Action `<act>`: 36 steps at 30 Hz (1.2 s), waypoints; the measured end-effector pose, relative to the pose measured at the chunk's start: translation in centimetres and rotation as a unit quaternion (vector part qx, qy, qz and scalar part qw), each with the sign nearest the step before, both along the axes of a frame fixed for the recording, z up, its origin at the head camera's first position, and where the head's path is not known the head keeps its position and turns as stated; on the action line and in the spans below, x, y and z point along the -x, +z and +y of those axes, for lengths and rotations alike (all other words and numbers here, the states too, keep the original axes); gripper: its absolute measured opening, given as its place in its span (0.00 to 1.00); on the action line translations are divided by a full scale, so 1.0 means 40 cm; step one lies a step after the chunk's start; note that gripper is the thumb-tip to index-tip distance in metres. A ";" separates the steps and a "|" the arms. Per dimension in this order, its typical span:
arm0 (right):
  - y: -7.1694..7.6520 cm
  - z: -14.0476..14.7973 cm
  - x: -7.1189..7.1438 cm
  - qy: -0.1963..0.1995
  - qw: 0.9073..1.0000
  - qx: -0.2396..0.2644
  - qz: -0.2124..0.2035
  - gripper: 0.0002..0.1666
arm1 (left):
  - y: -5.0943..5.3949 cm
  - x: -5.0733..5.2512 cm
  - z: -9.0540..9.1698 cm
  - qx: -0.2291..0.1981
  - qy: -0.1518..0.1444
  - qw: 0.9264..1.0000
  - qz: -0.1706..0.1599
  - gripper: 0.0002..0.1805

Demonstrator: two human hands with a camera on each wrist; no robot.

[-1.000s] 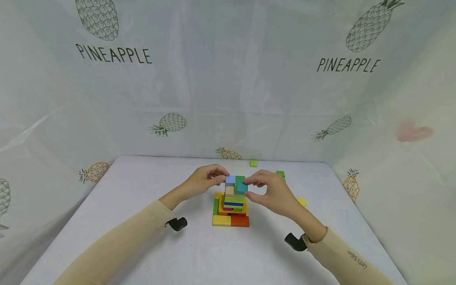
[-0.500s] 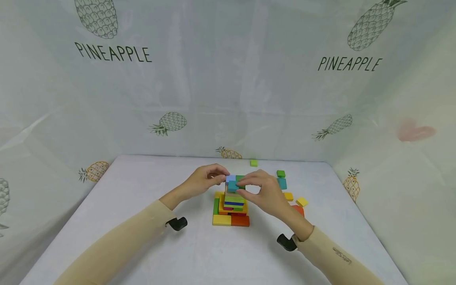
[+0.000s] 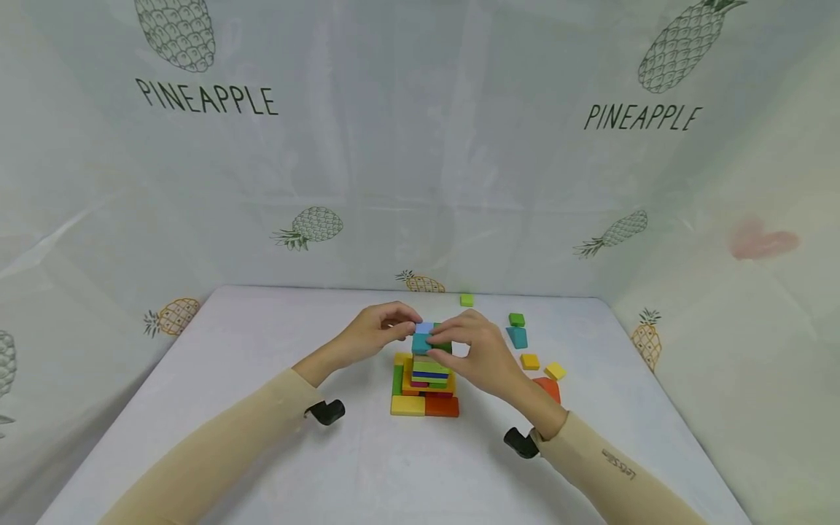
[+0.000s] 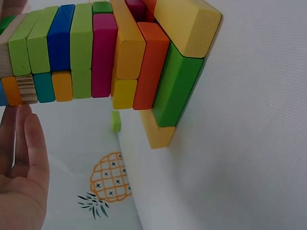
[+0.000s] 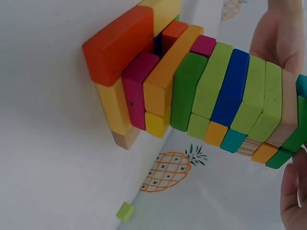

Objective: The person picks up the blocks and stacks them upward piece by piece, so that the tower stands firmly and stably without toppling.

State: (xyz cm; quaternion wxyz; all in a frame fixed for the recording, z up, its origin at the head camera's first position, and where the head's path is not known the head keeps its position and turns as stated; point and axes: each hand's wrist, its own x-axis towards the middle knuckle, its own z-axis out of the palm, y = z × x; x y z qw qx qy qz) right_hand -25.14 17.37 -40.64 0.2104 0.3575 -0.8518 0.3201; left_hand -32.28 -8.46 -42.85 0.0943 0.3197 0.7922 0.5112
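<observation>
A tower of coloured wooden blocks [image 3: 430,366] stands mid-table on a wider base of yellow, red and green blocks. Between thumb and fingertips, my right hand [image 3: 475,350] pinches a teal block [image 3: 422,343] at the tower's near upper left, in front of a light blue block [image 3: 424,328]. My left hand [image 3: 380,332] has its fingertips at the tower's upper left side. The left wrist view shows its fingers [image 4: 36,143] fairly straight beside the top layers. Right fingers partly cover a green block at the top.
To the right lie loose blocks: a teal one [image 3: 517,337], green ones [image 3: 516,319], yellow ones [image 3: 555,371] and a red one [image 3: 548,389] partly behind the right forearm. A light green block [image 3: 467,300] sits near the back edge. A pineapple-print curtain [image 3: 420,182] hangs behind.
My right hand has carried the teal block leftward across the tower's front and slightly down, to its upper left. The left hand has stayed at the tower's side.
</observation>
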 end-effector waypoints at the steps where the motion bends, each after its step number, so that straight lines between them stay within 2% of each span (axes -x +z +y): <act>1: -0.001 0.000 0.000 -0.001 1.000 -0.004 0.001 0.12 | 0.000 0.000 0.000 0.000 -0.001 1.000 -0.001 0.13; 7: -0.011 -0.001 0.001 0.004 1.000 -0.005 0.017 0.09 | -0.001 -0.001 -0.003 -0.002 0.000 1.000 -0.005 0.15; 11: -0.017 0.000 0.000 0.003 1.000 0.005 0.024 0.08 | -0.002 -0.006 -0.006 -0.003 -0.003 1.000 0.003 0.15; 17: -0.024 0.003 -0.006 -0.004 1.000 0.015 0.025 0.08 | -0.005 -0.024 -0.006 -0.016 -0.048 0.998 0.042 0.28; 20: -0.026 0.010 -0.013 -0.018 0.999 0.027 0.026 0.13 | -0.004 -0.035 -0.002 -0.010 -0.054 0.996 0.070 0.31; 23: -0.027 0.022 -0.020 -0.046 0.998 0.044 -0.002 0.22 | -0.004 -0.040 0.001 -0.004 -0.044 0.995 0.085 0.28; 27: -0.030 0.039 -0.024 -0.071 0.992 0.052 -0.093 0.33 | -0.008 -0.041 0.002 0.004 -0.027 0.996 0.089 0.24; 30: -0.034 0.045 -0.021 -0.066 0.986 0.053 -0.144 0.36 | -0.009 -0.041 0.001 0.004 -0.026 0.996 0.090 0.23; 32: -0.035 0.047 -0.020 -0.061 0.984 0.054 -0.156 0.36 | -0.009 -0.041 0.000 0.004 -0.029 0.995 0.092 0.23; 36: -0.036 0.048 -0.017 -0.057 0.985 0.056 -0.154 0.36 | -0.008 -0.041 0.000 0.006 -0.031 0.995 0.095 0.23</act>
